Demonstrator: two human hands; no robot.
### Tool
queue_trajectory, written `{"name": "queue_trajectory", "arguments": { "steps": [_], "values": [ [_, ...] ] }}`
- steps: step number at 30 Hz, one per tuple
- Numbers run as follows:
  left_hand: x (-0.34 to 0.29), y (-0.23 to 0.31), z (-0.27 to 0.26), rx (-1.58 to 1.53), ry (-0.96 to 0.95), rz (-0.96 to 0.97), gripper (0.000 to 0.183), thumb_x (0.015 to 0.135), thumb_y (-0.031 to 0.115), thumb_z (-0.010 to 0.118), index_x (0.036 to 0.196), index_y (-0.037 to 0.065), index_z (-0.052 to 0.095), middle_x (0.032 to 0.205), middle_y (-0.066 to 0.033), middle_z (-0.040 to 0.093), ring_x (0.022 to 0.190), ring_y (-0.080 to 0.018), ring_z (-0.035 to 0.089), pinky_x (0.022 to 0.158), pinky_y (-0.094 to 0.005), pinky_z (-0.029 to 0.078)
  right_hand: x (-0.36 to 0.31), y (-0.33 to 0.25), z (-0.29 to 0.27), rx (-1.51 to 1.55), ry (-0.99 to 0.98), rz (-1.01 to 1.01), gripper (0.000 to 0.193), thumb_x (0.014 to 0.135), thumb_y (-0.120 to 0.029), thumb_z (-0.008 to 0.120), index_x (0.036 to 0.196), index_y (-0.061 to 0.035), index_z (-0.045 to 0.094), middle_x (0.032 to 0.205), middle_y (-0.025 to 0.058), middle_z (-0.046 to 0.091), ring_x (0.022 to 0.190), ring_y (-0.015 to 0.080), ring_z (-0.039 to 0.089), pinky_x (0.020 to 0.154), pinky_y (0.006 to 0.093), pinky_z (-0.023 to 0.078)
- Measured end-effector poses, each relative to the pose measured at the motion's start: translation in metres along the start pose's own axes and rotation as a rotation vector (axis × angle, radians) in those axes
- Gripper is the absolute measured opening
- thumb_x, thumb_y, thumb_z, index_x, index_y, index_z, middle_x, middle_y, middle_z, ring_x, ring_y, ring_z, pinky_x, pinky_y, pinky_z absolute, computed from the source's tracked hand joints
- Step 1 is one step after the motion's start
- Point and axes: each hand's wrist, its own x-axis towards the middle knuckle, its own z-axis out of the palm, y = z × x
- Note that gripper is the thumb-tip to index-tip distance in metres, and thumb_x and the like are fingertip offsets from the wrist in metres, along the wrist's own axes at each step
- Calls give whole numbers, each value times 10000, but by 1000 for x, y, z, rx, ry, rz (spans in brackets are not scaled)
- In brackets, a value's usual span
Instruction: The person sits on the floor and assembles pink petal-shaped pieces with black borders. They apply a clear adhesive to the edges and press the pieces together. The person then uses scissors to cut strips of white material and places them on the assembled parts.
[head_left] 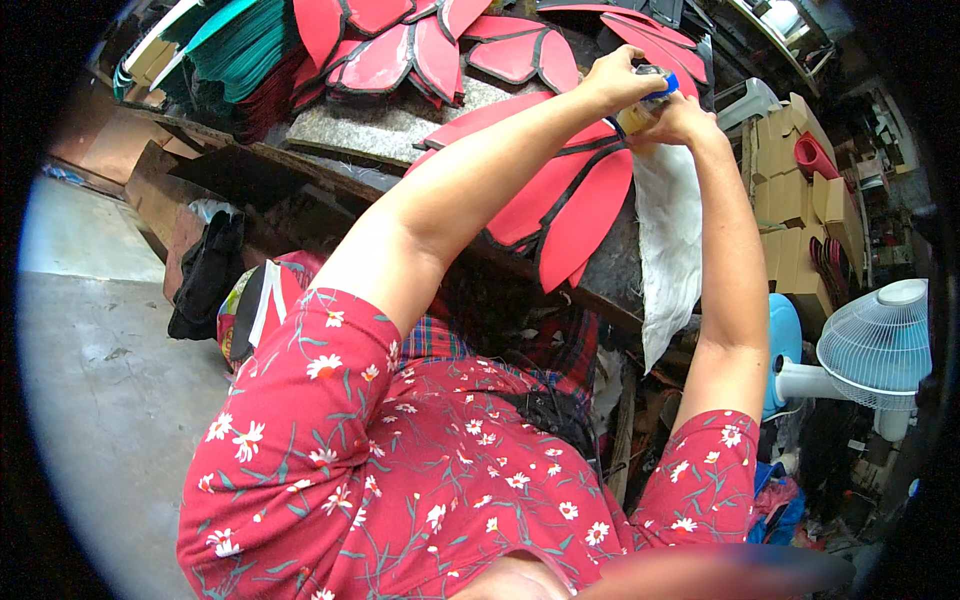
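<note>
Above some red, leaf-shaped pieces [592, 205] with black strips, both hands hold a small bottle [632, 122] with a blue part. The left hand [612, 82] has its fingers closed on it near the blue part, and the right hand [682, 122] is wrapped around its yellowish side. A white cloth [668, 250] hangs just beside the red pieces. Green sheets [238, 55] sit in a stack at the far left, and a fan [875, 345] stands at the right.
</note>
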Motion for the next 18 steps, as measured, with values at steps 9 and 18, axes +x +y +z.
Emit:
{"name": "queue_trajectory", "arguments": {
  "steps": [9, 18],
  "values": [
    [-1, 8, 3, 76, -93, 58, 886, 686, 434, 808, 1354, -56, 492, 1176, -228, 631, 1059, -272, 644, 929, -339, 508, -36, 48, -24, 507, 202, -270, 498, 880, -507, 647, 949, -19, 722, 822, 112, 685, 788, 195, 650, 767, 339, 500],
    [-60, 13, -82, 507, -126, 479, 460, 891, 339, 634, 1247, 51, 595, 1144, -226, 634, 1074, -379, 609, 938, -446, 490, -148, 29, -69, 673, 561, -384, 421, 1011, -397, 491, 1105, -43, 699, 1143, 121, 665, 1074, 241, 615, 951, 333, 444]
  ]
}}
